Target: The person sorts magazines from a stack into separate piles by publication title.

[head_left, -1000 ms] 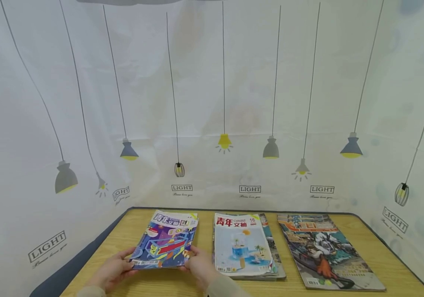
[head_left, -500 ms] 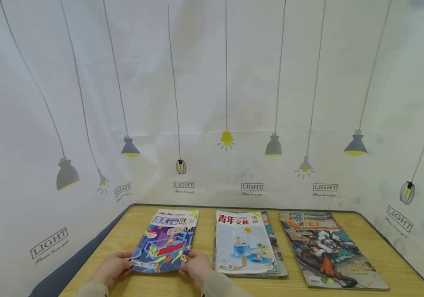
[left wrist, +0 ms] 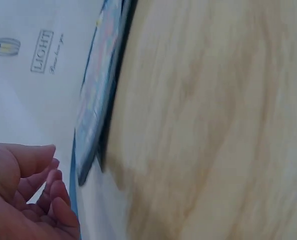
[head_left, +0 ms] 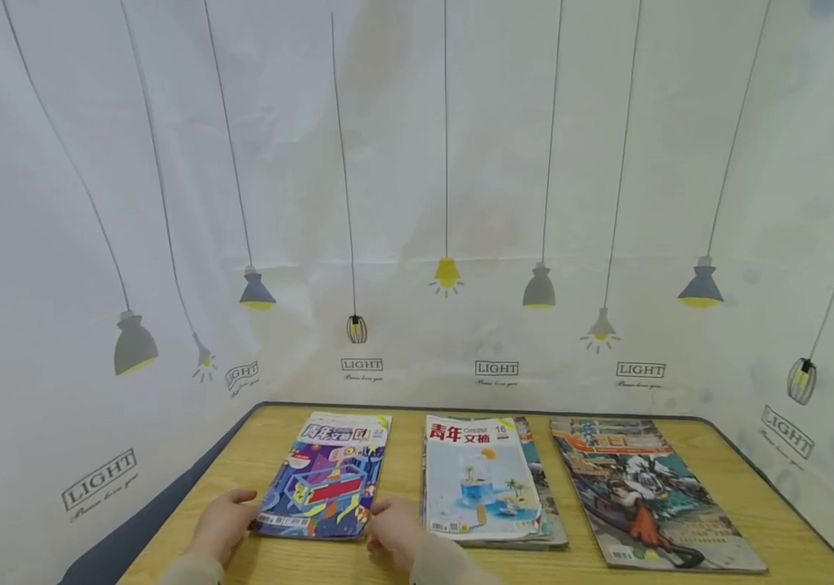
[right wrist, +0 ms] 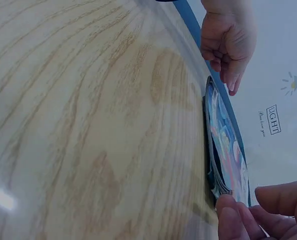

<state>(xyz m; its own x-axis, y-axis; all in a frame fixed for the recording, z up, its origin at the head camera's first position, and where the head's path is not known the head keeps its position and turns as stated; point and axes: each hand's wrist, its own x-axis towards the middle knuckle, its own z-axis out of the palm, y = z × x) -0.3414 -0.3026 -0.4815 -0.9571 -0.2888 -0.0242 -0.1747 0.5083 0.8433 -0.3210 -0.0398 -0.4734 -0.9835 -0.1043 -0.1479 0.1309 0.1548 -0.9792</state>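
Note:
A purple-covered magazine (head_left: 325, 487) lies at the left on the wooden table, on a small stack whose white cover edge shows at the top. My left hand (head_left: 221, 520) is just off its lower left corner. In the left wrist view, the fingers of that left hand (left wrist: 28, 195) curl loosely around nothing, apart from the magazine (left wrist: 96, 95). My right hand (head_left: 396, 528) stays at the lower right corner. Seen from the right wrist, the right hand's (right wrist: 276, 212) fingertips are right at the corner of the stack, while its thumb stands away from the cover.
A second magazine stack with a white and blue cover (head_left: 481, 487) lies in the middle, its lower magazines sticking out at the right. Further right is a stack of larger comic magazines (head_left: 650, 504). A white curtain (head_left: 417, 203) printed with lamps surrounds the wooden table (head_left: 292, 565).
The purple magazine has come down flat and squared up over the one beneath. My left hand has let go and drawn away to the left; the right thumb has come off the cover.

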